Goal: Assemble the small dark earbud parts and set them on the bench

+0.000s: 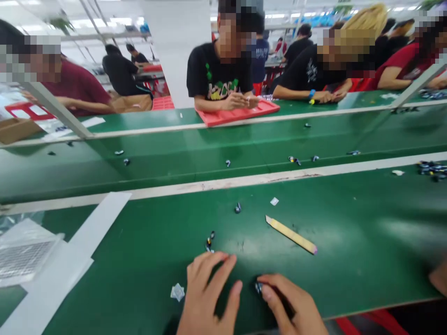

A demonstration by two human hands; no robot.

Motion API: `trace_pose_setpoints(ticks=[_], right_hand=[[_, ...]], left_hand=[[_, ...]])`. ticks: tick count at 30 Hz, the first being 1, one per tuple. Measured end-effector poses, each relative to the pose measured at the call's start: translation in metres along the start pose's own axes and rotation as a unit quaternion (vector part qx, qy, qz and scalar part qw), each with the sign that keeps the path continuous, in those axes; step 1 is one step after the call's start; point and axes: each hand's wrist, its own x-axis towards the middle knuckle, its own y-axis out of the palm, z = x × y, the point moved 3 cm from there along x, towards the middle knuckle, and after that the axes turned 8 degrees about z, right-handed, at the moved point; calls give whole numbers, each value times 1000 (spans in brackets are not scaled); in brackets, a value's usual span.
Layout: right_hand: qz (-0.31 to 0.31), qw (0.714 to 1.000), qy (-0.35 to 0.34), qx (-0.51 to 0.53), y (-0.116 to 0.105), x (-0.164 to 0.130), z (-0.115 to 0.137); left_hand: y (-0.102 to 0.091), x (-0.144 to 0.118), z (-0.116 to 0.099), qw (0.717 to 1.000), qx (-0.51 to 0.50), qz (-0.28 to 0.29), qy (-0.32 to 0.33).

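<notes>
Green bench (349, 223) near its front edge: a small dark part (259, 287) is pinched by the right hand (291, 304) with curled fingers, the left hand (207, 293) is spread flat and empty, and a firm grip seems needed.

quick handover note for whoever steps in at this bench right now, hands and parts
Left hand: flat on the green table, fingers spread, holding nothing visible.
Right hand: fingertips pinching a small dark part against the table.
Nearby: two-part cluster just beyond the left fingers, one loose part farther out, a yellow stick tool lying untouched, and a crumpled white scrap left of the left hand.
Done or left: cannot tell; loose parts remain on the table.
</notes>
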Motion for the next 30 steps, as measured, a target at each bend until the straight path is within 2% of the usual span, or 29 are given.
trace_pose_setpoints(ticks=[2,4,6,8,11,13,16,19,23,25,30], right_hand=[[-23,988,88,121,-7,0,4],[-51,962,143,227,-10,1,10],[-62,939,165,297,-11,2,16],[-48,929,163,330,-13,4,20],[-13,930,139,341,-18,8,25],[16,929,134,345,-21,10,28],[36,915,170,365,-23,10,30],[29,901,206,381,-24,9,31],[79,888,197,407,-26,11,32],[82,880,200,424,-27,12,32],[63,853,217,471,-28,11,33]], left_hand=[[15,-13,-19,995,-96,5,-30],[29,-18,-32,979,-189,1,-78],[40,-16,-41,959,-266,-9,-98],[42,-9,-46,944,-312,-24,-102],[35,3,-46,933,-337,-34,-121],[28,10,-45,927,-349,-20,-134],[22,16,-42,915,-380,15,-134],[21,18,-40,902,-403,34,-148],[20,17,-41,892,-422,31,-160],[18,18,-43,894,-420,42,-153],[7,24,-47,923,-355,75,-126]])
